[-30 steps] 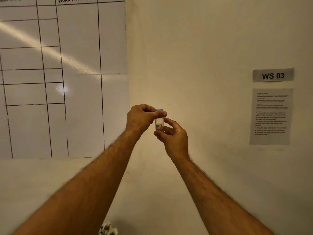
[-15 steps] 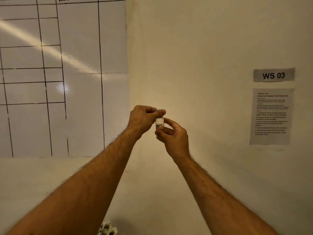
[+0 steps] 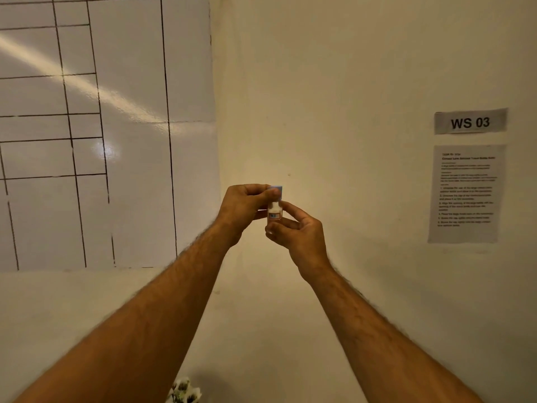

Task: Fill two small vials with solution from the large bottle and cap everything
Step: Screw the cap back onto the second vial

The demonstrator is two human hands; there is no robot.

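Observation:
A small white vial with a coloured label is held upright in front of the wall corner, at arm's length. My right hand grips its lower body between thumb and fingers. My left hand pinches the pale blue cap that sits on top of the vial. The large bottle and the second vial are out of view.
A whiteboard with a hand-drawn grid covers the left wall. On the right wall hang a "WS 03" sign and a printed instruction sheet. Something white and speckled pokes in at the bottom edge.
Both hands stay clasped on the vial and cap at nearly the same spot. My left fingers have shifted slightly on the cap, and more of the cap shows now.

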